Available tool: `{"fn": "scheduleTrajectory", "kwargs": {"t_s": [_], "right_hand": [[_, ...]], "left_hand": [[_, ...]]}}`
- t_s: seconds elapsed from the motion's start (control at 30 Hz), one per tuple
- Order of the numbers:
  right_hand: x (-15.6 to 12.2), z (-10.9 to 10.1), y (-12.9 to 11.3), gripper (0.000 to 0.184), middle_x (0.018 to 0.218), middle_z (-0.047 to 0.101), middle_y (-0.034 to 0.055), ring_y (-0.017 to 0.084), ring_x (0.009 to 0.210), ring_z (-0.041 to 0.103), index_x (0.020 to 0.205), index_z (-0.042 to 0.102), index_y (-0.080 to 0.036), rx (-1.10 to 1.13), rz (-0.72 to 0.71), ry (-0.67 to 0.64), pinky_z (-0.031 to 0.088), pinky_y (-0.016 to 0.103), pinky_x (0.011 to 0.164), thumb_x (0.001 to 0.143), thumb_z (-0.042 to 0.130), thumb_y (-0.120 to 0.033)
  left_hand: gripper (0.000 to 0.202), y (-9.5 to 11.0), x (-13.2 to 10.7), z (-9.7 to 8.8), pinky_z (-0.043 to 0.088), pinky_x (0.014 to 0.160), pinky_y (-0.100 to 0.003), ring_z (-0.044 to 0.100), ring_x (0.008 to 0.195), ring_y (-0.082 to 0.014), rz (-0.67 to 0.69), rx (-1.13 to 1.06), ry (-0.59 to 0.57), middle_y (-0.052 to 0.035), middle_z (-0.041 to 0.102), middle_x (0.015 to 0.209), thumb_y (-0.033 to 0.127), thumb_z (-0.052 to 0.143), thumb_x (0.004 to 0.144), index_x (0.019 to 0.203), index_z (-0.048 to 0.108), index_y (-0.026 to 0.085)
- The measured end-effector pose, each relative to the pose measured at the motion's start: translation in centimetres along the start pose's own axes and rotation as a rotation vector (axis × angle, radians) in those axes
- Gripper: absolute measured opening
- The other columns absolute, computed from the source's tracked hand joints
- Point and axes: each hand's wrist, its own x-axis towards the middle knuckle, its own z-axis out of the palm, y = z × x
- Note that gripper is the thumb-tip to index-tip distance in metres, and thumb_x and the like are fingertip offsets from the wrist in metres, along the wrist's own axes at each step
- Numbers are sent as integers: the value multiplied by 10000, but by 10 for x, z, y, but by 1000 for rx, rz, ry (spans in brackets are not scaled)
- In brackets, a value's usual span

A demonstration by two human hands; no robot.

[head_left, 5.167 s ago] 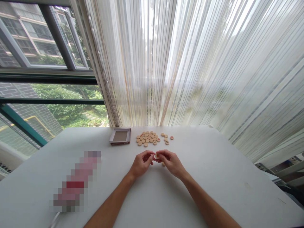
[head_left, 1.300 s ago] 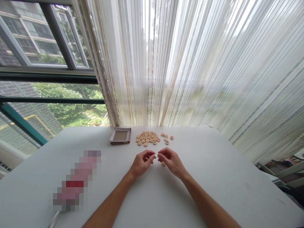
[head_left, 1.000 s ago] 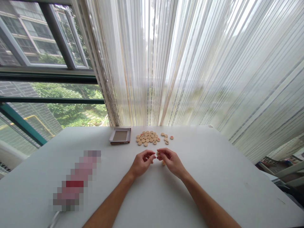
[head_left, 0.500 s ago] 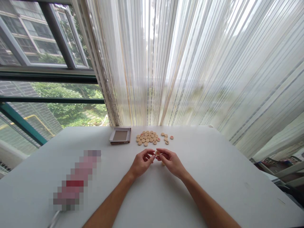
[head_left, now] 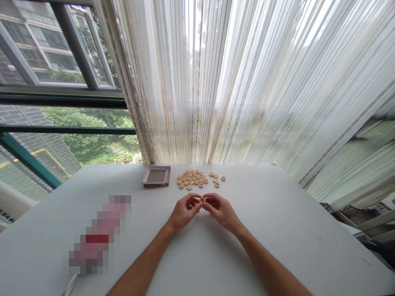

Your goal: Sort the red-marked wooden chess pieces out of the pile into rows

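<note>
Between my two hands is a round wooden Chinese chess piece (head_left: pixel 202 200), its red-marked face turned toward me. My left hand (head_left: pixel 186 209) pinches it from the left with thumb and fingertips. From the other side, my right hand (head_left: pixel 219 207) grips its right edge the same way. Beyond the hands lies a cluster of Chinese chess pieces (head_left: pixel 191 181), most with plain sides up and a few showing marked faces. To their right, several more pieces (head_left: pixel 215 176) lie scattered.
A shallow open box (head_left: pixel 156 176) rests left of the cluster. On the left of the white table (head_left: pixel 265 242) lies a blurred-out pinkish object (head_left: pixel 100 234) with a white cord. A window and sheer curtain (head_left: pixel 216 82) stand behind the table.
The held piece has shifted slightly left, and my right fingers have moved in against it. A pale bit visible under my right hand before no longer shows.
</note>
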Motion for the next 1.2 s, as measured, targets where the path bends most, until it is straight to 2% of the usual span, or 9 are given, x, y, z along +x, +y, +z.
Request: {"fn": "scheduleTrajectory", "kwargs": {"t_s": [0.33,0.5,0.73,1.2], "right_hand": [[-2,6,5,237,938,726,45,196,848,704,1092,663,-238,-116,-150,3,576,347,808,884,608,-337],[-3,10,11,209,894,705,39,182,772,676,1046,674,-237,-224,-222,2,571,321,731,847,644,-292],[-3,8,14,176,886,687,33,178,769,649,1025,658,-238,-289,-209,4,551,317,730,853,633,-264],[-4,4,9,169,894,693,31,164,778,662,1050,640,-227,-342,-224,16,546,318,765,883,614,-222]], "left_hand": [[310,-10,2,-2,510,608,-244,644,654,-147,-12,-33,12,-19,683,730,411,703,796,956,586,173],[298,-13,1,-3,517,623,-251,659,689,-164,-33,-50,8,-32,687,754,409,726,773,863,585,162],[280,-9,1,-3,512,628,-252,648,660,-156,-28,-20,8,-47,703,755,415,696,803,838,612,150],[288,-6,2,-2,509,608,-243,632,632,-134,-5,-13,-5,-55,688,822,415,620,862,926,638,135]]}}
